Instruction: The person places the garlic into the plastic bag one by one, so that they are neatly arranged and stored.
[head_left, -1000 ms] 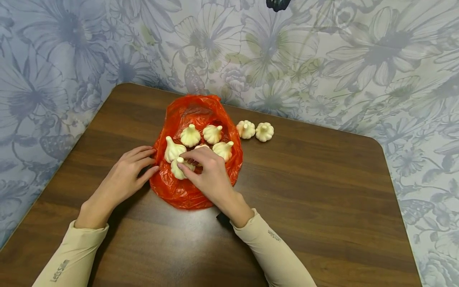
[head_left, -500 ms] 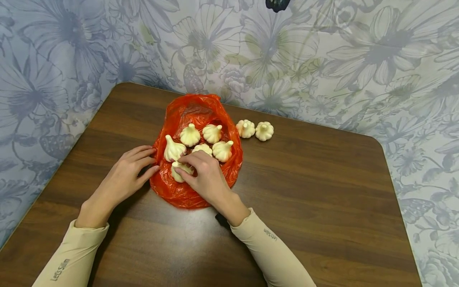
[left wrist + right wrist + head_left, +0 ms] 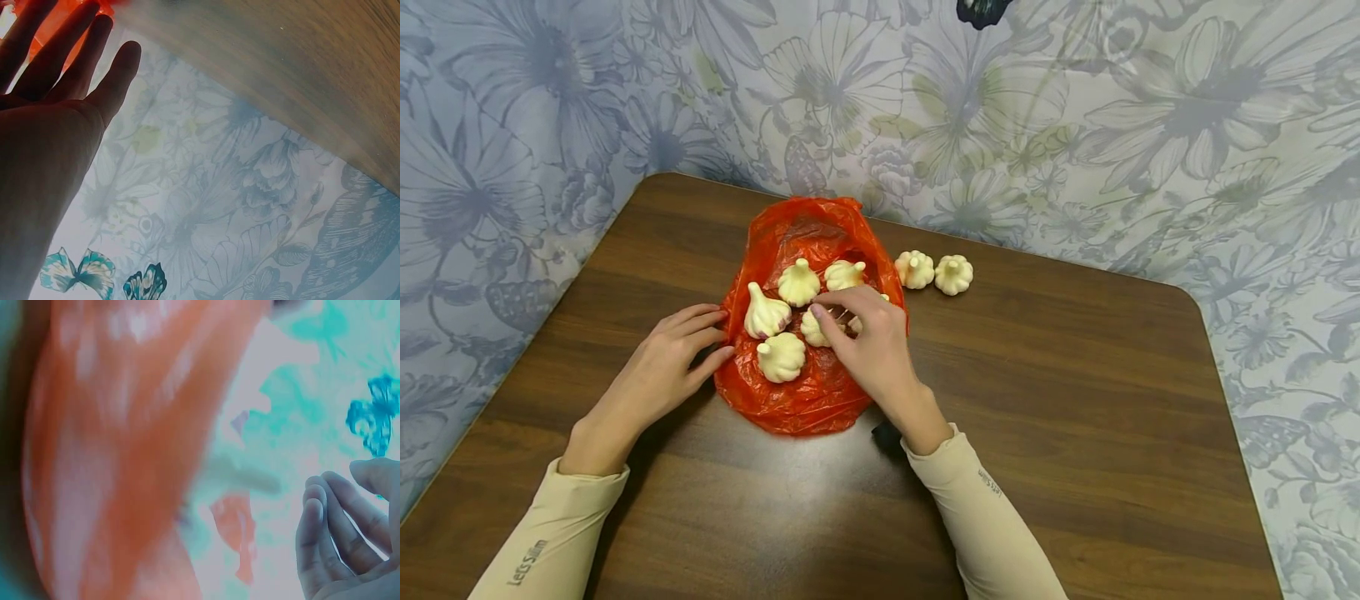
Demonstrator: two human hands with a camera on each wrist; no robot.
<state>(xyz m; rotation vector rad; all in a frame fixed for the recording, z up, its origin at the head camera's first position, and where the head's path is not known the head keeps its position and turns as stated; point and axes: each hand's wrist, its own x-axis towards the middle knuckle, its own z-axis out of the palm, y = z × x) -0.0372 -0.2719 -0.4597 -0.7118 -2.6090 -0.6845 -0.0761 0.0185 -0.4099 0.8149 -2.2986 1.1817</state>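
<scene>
An open red plastic bag (image 3: 790,408) lies on the table with several garlic bulbs in it. My left hand (image 3: 658,367) touches the bag's left edge with spread fingers; in the left wrist view its fingers (image 3: 75,78) are against the red plastic. Over the bag's right half is my right hand (image 3: 872,337), thumb and index fingertip at the stem of the middle garlic bulb (image 3: 814,329). The right wrist view shows its thumb and fingers (image 3: 340,515) apart, with nothing visible between them. One garlic bulb on the right is mostly hidden by this hand. A tilted garlic bulb (image 3: 782,358) lies at the front.
Two more garlic bulbs, one near the bag (image 3: 914,271) and one beside it (image 3: 953,276), stand on the brown wooden table (image 3: 1075,400). Flower-patterned wallpaper (image 3: 970,125) rises behind the table's back edge. A black object (image 3: 886,436) shows under the right wrist.
My right hand has let go of the front garlic bulb, now tipped leftward, and moved up and right to the middle one. My left hand has stayed at the bag's edge.
</scene>
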